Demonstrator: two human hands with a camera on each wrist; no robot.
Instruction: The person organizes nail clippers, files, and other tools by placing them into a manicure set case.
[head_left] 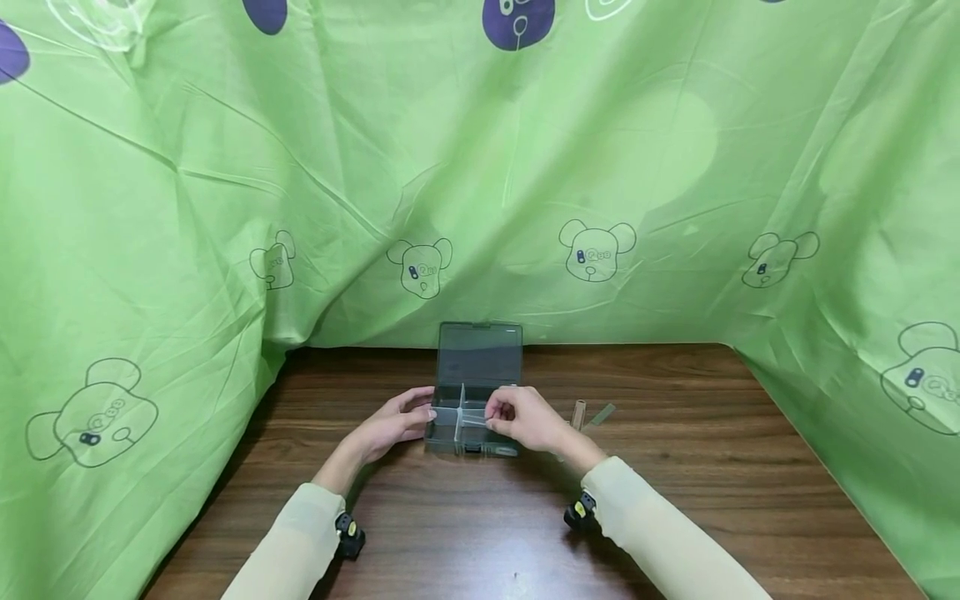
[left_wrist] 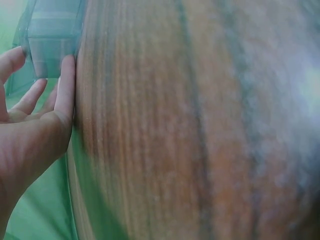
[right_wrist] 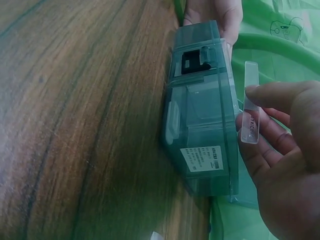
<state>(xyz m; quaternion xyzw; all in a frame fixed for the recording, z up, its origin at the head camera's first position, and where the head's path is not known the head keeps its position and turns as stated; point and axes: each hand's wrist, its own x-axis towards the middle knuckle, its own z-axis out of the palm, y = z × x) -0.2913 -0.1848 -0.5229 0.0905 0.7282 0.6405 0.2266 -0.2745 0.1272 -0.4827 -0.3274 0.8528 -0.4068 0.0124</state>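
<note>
From the head view, we saw a translucent grey plastic compartment box (head_left: 472, 421) with its lid raised, sitting on a dark brown wooden table (head_left: 675, 500) near the table's far edge. Our left hand (head_left: 396, 425) rested against the box's left wall with fingers relaxed and nearly straight, gripping nothing. Our right hand (head_left: 525, 417) hovered over the box's right half, pinching a clear plastic divider strip (head_left: 474, 422) between thumb and fingertips. Just right of the box lay two more small clear strips (head_left: 592, 413) on the wood. A green cloth printed with bear outlines (head_left: 480, 183) hung behind the box and closed in both sides of the table.

From the left wrist view, the picture was blurred; we made out the left hand (left_wrist: 35, 130) with straight fingers laid against the box (left_wrist: 52, 45) at its corner, and the wood grain filling the rest.

From the right wrist view, the box (right_wrist: 202, 115) showed its front wall with a black latch (right_wrist: 192, 61) and a white label (right_wrist: 202, 159). The right hand (right_wrist: 285, 150) held the divider strip (right_wrist: 250, 102) just beside the box's rim, the strip upright between thumb and forefinger. The left hand (right_wrist: 220, 12) touched the box's far end.
</note>
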